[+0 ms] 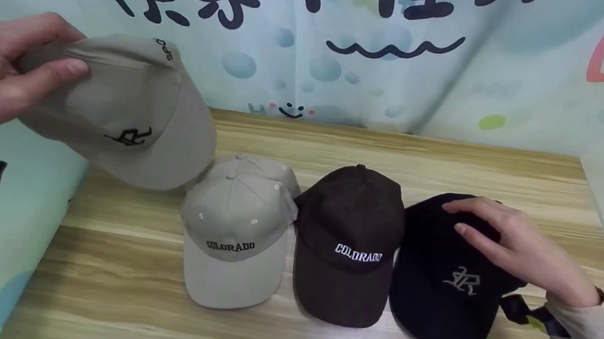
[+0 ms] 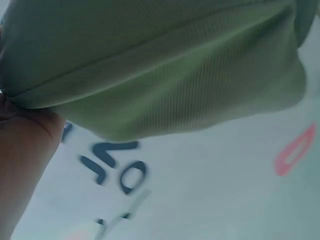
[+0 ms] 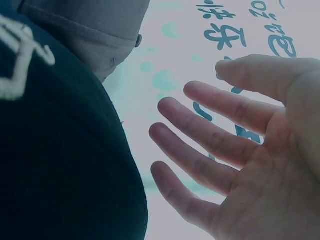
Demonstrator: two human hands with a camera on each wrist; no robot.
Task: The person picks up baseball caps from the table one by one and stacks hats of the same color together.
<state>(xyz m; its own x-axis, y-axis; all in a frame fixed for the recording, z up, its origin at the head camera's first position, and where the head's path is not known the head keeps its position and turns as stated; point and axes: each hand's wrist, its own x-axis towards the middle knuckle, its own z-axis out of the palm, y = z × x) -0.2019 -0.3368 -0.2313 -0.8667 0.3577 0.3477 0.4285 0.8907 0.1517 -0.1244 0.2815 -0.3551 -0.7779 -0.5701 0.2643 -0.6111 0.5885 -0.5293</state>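
My left hand (image 1: 24,69) pinches a grey-beige baseball cap (image 1: 124,96) with a dark letter emblem, thumb over its crown, raised at the upper left. In the left wrist view, the cap's fabric (image 2: 165,85) fills the upper part and hides most of the fingers. My right hand (image 1: 516,251) hovers by a black cap (image 1: 431,303) with a pale emblem. Its fingers are spread and hold nothing; the right wrist view shows a gap between the fingertips (image 3: 160,131) and the black cap (image 3: 75,165).
Left of the black cap lies a dark brown COLORADO cap (image 1: 346,297). Beside that is a light grey COLORADO cap (image 1: 234,277), with another grey cap (image 1: 280,170) tucked behind it. All lie on a wood-grain table (image 1: 138,264) before a printed cloth backdrop (image 1: 421,87).
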